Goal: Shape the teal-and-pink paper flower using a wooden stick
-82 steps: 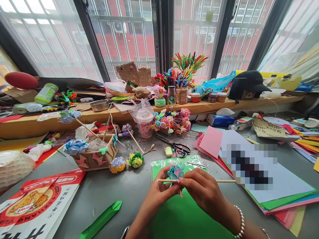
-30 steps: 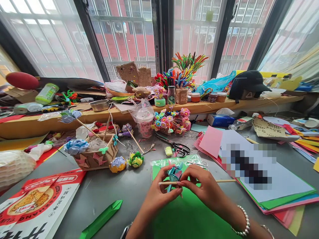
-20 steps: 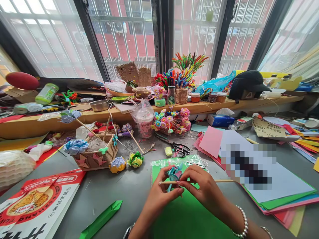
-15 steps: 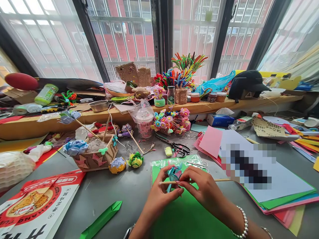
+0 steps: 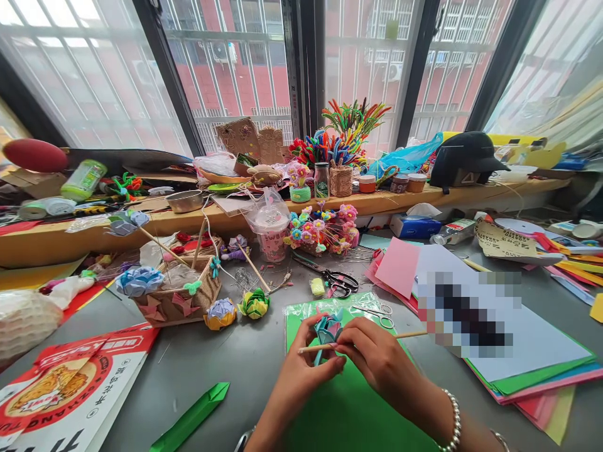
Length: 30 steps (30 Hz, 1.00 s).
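My left hand [image 5: 299,370] is closed round a blue and pink folded paper flower [image 5: 328,326], its fingers behind and thumb below. A thin wooden stick [image 5: 412,334] runs across in front of the flower, its left end over my left hand. My right hand [image 5: 381,355] pinches this stick close to the flower; its fingertips partly cover the flower's right side. Whether the stick touches the flower cannot be made out. Beneath both hands lies a green paper sheet [image 5: 348,414], with a clear plastic sleeve [image 5: 301,307] at its far end.
Black scissors [image 5: 343,284] and small scissors [image 5: 386,317] lie beyond my hands. A cardboard box [image 5: 174,307] with paper flowers stands left, near a green folded strip [image 5: 191,417] and a printed bag [image 5: 61,383]. Coloured paper [image 5: 541,339] is stacked right. Crafts crowd the wooden ledge [image 5: 226,216].
The stick has tilted slightly, its right end now higher and further left. My right fingers have curled a little more round it. My left hand keeps its hold on the flower.
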### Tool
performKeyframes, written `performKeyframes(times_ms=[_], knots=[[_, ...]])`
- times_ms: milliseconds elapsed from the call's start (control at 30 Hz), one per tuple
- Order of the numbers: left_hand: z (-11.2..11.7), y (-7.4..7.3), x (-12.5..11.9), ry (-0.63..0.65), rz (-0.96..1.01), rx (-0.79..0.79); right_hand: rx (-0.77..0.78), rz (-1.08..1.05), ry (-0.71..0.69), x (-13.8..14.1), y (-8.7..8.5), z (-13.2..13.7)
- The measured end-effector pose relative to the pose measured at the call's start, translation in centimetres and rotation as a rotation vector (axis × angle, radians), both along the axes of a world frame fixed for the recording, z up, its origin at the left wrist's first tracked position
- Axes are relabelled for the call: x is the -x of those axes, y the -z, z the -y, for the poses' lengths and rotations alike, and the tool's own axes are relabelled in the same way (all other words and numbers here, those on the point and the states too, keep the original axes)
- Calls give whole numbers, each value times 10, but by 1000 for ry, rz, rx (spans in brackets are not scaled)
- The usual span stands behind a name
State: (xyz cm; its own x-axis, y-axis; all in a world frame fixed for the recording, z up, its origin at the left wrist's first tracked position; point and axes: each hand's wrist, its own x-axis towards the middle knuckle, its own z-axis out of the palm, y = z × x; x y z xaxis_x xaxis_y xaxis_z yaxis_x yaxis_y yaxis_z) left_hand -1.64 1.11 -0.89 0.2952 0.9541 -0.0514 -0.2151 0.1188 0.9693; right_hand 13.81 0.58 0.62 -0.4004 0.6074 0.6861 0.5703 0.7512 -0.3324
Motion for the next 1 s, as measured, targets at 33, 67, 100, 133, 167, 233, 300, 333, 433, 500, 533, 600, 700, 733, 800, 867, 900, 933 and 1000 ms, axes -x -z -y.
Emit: performKeyframes(times_ms=[33,67,100,133,167,233,300,333,433,500,533,600,700,733,800,867,900,933,1000], knots=[[0,-1,0,4,1,2,-27,3,2,0,0,0],[1,-2,0,7,1,0,-52,5,4,0,0,1],[1,-2,0,9,-2,-6,-75,9,6,0,1,1],[2,-3,-1,11,-6,-12,-95,15,7,0,1,2],[2,-4,-1,14,-12,-16,-112,24,8,0,1,2],[4,-6,-2,18,-23,-13,-137,44,7,-1,2,2],[5,-7,-3,13,-33,-2,-144,65,4,-2,2,3],[5,-7,-4,7,-35,0,-148,74,1,-3,2,3],[6,-8,-3,-1,-40,-5,-170,93,-6,-5,1,5],[5,-8,-2,13,-44,-19,-181,107,-5,-6,1,6],[5,-8,-2,23,-47,-27,-183,110,-3,-6,1,6],[5,-7,-2,32,-42,-37,-181,97,-9,-6,1,5],[4,-5,-3,-6,-6,-18,-155,-7,-4,-8,-2,1],[4,-4,-3,-22,-5,-13,-143,-52,7,-10,-3,0],[4,-4,-3,-41,-31,-21,-122,-127,46,-12,-5,-2],[4,-3,-3,-38,-65,-39,-100,-158,70,-15,-7,-2],[4,-3,-3,-33,-77,-47,-91,-151,70,-15,-7,-2],[4,-3,-3,-27,-89,-54,-82,-130,58,-15,-7,-1],[4,-4,-3,-28,-117,-61,-71,-67,20,-13,-6,1]])
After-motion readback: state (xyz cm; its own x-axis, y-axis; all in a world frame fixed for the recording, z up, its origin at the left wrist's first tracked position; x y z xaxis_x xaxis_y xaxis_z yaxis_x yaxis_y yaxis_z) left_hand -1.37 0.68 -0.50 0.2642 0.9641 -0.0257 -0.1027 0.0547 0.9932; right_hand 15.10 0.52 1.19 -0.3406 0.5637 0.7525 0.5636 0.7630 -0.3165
